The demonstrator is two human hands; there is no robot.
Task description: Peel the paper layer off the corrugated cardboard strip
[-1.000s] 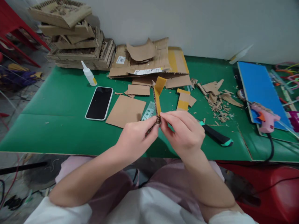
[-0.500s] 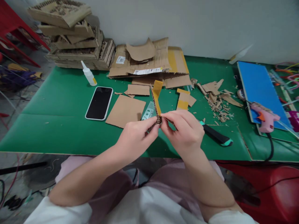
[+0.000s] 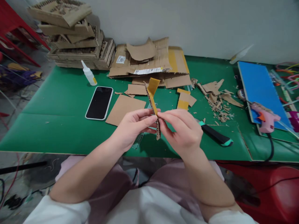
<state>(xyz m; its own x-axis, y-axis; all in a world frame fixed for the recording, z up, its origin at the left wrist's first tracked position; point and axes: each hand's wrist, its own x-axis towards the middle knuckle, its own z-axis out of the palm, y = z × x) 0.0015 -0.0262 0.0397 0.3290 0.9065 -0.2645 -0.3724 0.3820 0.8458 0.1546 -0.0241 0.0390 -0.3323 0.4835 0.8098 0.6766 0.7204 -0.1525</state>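
Between my two hands, above the green table, a narrow cardboard strip (image 3: 151, 98) stands edge-up, its corrugated edge showing and yellow tape along one face. A flap of it bends off at the far end. My left hand (image 3: 133, 126) pinches the strip from the left, thumb on the near side and fingers behind. My right hand (image 3: 183, 130) grips it from the right between thumb and forefinger. Partly hidden behind my left hand lies a clear ruler (image 3: 138, 141). Close by on the left is a flat cardboard square (image 3: 125, 109). A utility knife (image 3: 216, 134) rests right of my right hand.
A phone (image 3: 99, 103) and a glue bottle (image 3: 89, 74) lie left on the green table (image 3: 51, 124). Folded cardboard (image 3: 149, 63) and stacked cardboard trays (image 3: 77, 46) stand behind. Scraps (image 3: 216, 99), a blue board (image 3: 259, 90) and a pink glue gun (image 3: 266, 118) are on the right.
The cardboard strip has shifted slightly left, and its near end now points down in view below my fingers. My left fingers have moved from a tight pinch to a looser hold behind it.
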